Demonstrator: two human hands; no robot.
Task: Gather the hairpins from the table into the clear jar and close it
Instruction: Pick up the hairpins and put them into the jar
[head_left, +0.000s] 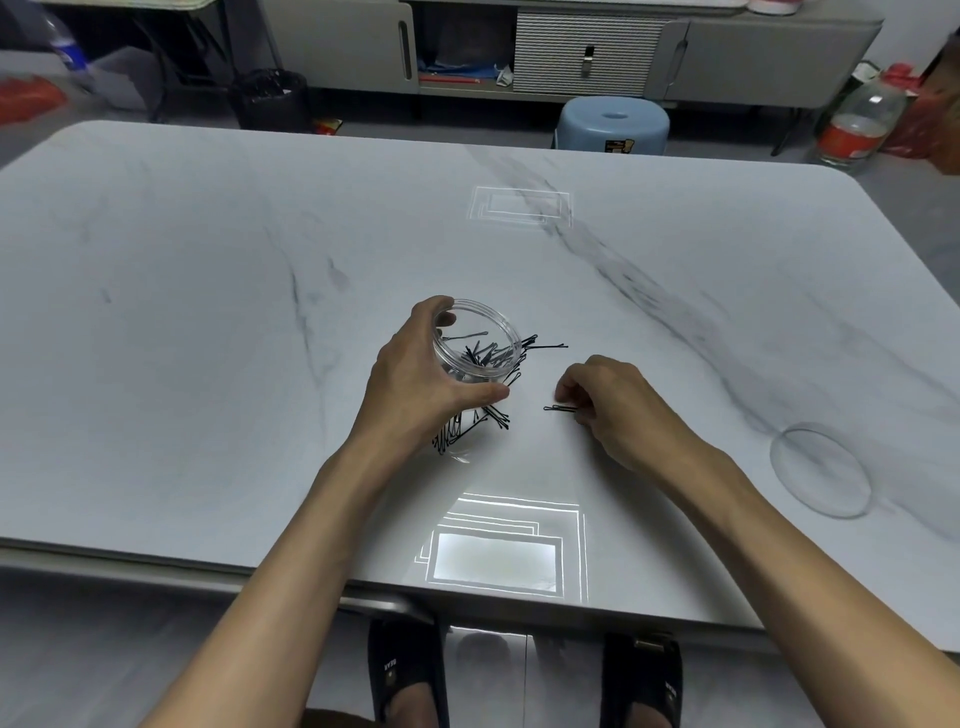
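A clear round jar (480, 340) stands open-topped near the middle of the white marble table (208, 312), tilted toward the right, with several black hairpins inside. My left hand (415, 379) grips the jar from its left side, thumb across the front. More black hairpins (540, 344) lie on the table just right of the jar's mouth, and others (496, 415) below it. My right hand (608, 405) pinches a hairpin (558, 409) low over the table, right of the jar. The clear lid (821, 470) lies flat at the table's right.
Bright light reflections (498, 551) sit on the tabletop near its front edge. Beyond the far edge are a blue stool (613, 124), a black bin (270, 98) and a grey cabinet (587, 52). My feet in black sandals (405, 675) show under the table.
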